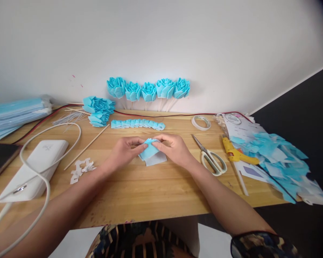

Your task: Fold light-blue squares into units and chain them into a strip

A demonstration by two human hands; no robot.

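Observation:
Between both hands, over the middle of the wooden table (140, 197), is a small piece of light blue fabric (150, 152) with a whitish flap at its lower right. My left hand (127, 152) pinches its left edge between thumb and fingers. On the other side, my right hand (174, 147) pinches the top right edge, thumb close to the left one. Just behind the hands lies a row of overlapping folded blue petals (137, 124). Blue fabric flowers on sticks (148, 91) lean against the wall, and more blue flowers (98, 107) lie at the back left.
Scissors (211, 157), a tape roll (201, 122) and a yellow glue gun (235, 150) lie to the right, beside blue scraps (280, 154). Leftward are a thin stick (86, 147), white paper bits (81, 170), a white power bank (37, 168) with a looping cable, and a phone (1, 159).

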